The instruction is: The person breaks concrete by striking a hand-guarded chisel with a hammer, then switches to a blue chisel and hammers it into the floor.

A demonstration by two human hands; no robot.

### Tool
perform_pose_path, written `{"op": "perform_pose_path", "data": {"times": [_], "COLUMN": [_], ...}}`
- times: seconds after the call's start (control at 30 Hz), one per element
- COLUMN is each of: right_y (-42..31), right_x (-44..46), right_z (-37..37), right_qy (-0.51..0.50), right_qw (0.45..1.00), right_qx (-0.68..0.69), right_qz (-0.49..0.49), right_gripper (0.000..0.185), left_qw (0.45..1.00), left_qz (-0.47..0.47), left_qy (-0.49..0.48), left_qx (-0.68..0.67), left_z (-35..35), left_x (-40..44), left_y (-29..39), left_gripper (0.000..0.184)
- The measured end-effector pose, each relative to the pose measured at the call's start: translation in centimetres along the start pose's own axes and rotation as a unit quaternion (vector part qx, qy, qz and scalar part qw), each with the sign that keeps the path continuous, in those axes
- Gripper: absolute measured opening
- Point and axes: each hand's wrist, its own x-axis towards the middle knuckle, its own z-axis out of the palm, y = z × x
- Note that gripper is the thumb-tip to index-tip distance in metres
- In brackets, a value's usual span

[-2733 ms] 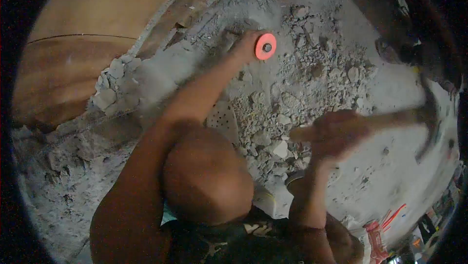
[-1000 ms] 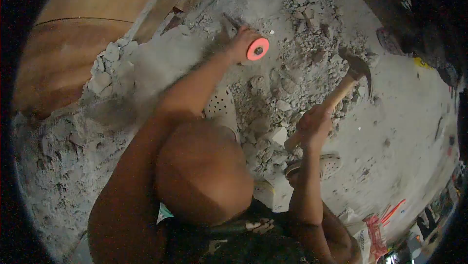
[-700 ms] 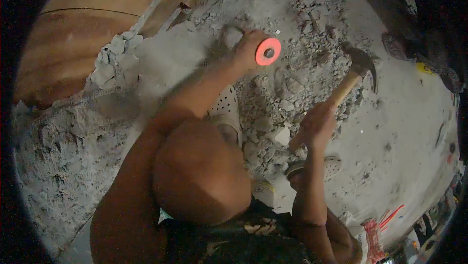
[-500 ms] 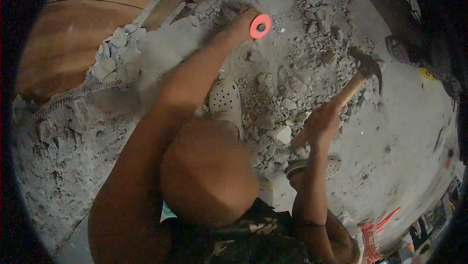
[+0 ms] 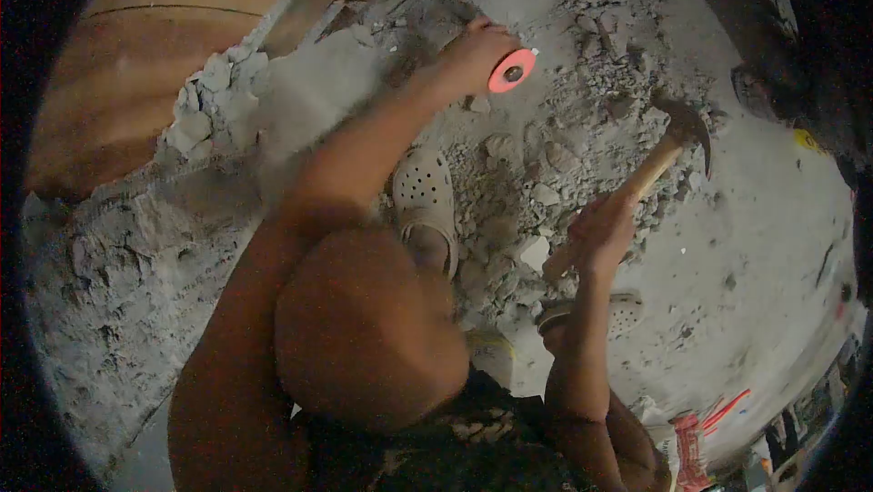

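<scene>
My left hand (image 5: 477, 55) is closed around a tool with a round pink-orange guard (image 5: 513, 71) at its end. The tool's far part is dim and blurred against the dusty debris at the upper middle. My right hand (image 5: 602, 233) grips the wooden handle (image 5: 657, 169) of a hammer, whose dark curved head (image 5: 684, 124) hangs over the right edge of the rubble (image 5: 546, 194). Below my left forearm, a perforated clog (image 5: 424, 185) is on my left foot.
Another clog (image 5: 625, 314) is by my right forearm. Broken chunks (image 5: 193, 119) lie along a brown panel (image 5: 136, 101) at the left. A red-and-white bag (image 5: 689, 451) and red strips (image 5: 726, 411) are at the lower right. Dark objects line the right edge.
My left hand has moved up and down with the tool and is now slightly farther right. My right hand swung the hammer inward from the far right earlier, then stayed nearly still.
</scene>
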Motion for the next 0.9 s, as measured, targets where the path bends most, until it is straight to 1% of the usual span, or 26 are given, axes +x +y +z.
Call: {"op": "perform_pose_path", "data": {"times": [0.07,0.1,0.13,0.17,0.23,0.27,0.3,0.37,0.43,0.47,0.53,0.57,0.63,0.67,0.7,0.73,0.77,0.83,0.9], "right_y": [-0.4,-0.5,-0.6,-0.8,-0.3,-0.1,0.0,0.2,1.0,1.4,1.8,1.8,1.5,1.4,1.4,1.7,2.0,2.4,2.6], "right_x": [-0.1,-0.2,-0.3,-0.4,-0.2,-0.1,-0.2,-0.4,-0.1,0.0,0.3,0.3,0.0,-0.3,-0.6,-0.5,-0.7,-0.9,-0.9], "right_z": [0.9,1.0,1.0,1.0,0.3,0.0,-0.1,-0.1,-0.5,-0.6,-0.3,-0.1,-0.1,0.1,0.2,-0.4,-0.6,-0.8,-1.2], "right_qy": [0.041,0.041,0.032,0.023,0.012,-0.002,0.005,-0.026,-0.033,-0.046,-0.030,-0.013,-0.012,-0.005,0.001,-0.009,-0.004,-0.012,-0.008], "right_qw": [0.999,0.999,0.999,1.000,1.000,0.999,0.999,0.998,0.999,0.999,0.999,0.998,0.997,0.997,0.997,0.994,0.994,0.997,0.997], "right_qx": [0.013,0.013,0.013,0.013,0.021,0.028,0.033,0.041,0.020,-0.001,-0.028,-0.053,-0.059,-0.068,-0.077,-0.109,-0.107,-0.081,-0.078], "right_qz": [-0.012,-0.009,-0.001,0.005,0.009,0.018,0.017,0.037,0.028,0.017,0.020,0.025,0.038,0.031,0.023,-0.005,-0.005,-0.011,0.003], "right_gripper": [0.054,0.054,0.053,0.052,0.050,0.050,0.050,0.048,0.049,0.050,0.051,0.051,0.053,0.054,0.055,0.055,0.055,0.047,0.047], "left_qw": [0.995,0.995,0.993,0.961,0.955,0.956,0.962,0.968,0.987,0.986,0.991,0.991,0.989,0.988,0.988,0.986,0.986,0.984,0.984], "left_qz": [0.067,0.066,-0.082,-0.226,-0.189,-0.180,-0.160,-0.137,-0.120,-0.121,-0.021,-0.018,0.041,0.043,0.022,0.002,0.006,0.012,0.033], "left_qy": [0.064,0.062,-0.028,-0.117,-0.224,-0.225,-0.213,-0.204,-0.099,-0.100,-0.118,-0.118,-0.133,-0.134,-0.138,-0.142,-0.144,-0.158,-0.164], "left_qx": [-0.040,-0.040,-0.077,-0.111,0.046,0.047,0.053,0.060,-0.047,-0.049,-0.060,-0.061,-0.057,-0.061,-0.072,-0.082,-0.083,-0.080,-0.061], "left_z": [2.0,3.3,4.8,5.2,3.8,3.3,2.9,2.8,3.1,2.6,1.5,1.7,2.5,3.1,3.7,4.3,4.8,5.7,6.0], "left_x": [0.7,-0.3,-1.6,-2.4,-4.1,-4.8,-5.8,-6.6,-6.2,-5.7,-4.1,-3.8,-3.4,-3.3,-3.1,-2.7,-2.3,-1.5,-0.3], "left_y": [-2.5,-3.7,-4.9,-5.5,-3.0,-1.9,-0.9,1.0,3.6,5.3,8.1,8.3,8.4,8.2,7.8,7.3,6.7,5.6,5.0], "left_gripper": [0.021,0.021,0.020,0.020,0.022,0.022,0.022,0.021,0.019,0.019,0.019,0.019,0.019,0.019,0.019,0.018,0.018,0.021,0.022]}}
